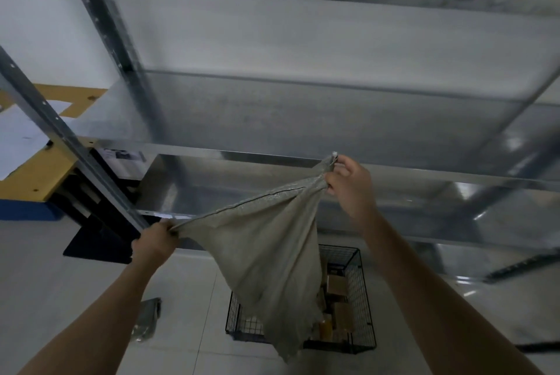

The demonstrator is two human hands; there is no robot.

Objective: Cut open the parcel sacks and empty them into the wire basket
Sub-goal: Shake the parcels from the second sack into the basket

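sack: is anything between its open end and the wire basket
Nothing visible does. The left hand and right hand grip the sack by its upper corners, and its ragged open end hangs over the wire basket, which holds boxes.

Limp grey woven-cloth sack (266,253), matt and coarse, with frayed lower edge. Black wire-mesh basket (362,299) holding brown cardboard boxes (338,285). Galvanised steel shelving (303,107), dull sheen; glossy pale floor tiles (188,299).

There are two hands, the left hand (156,239) and the right hand (348,183), one sack (266,253) and one wire basket (362,289). At least three brown parcels (337,285) show in it (the sack hides the rest). One flat grey bundle (147,321) lies near left, and one metal rack (272,107) stands far.
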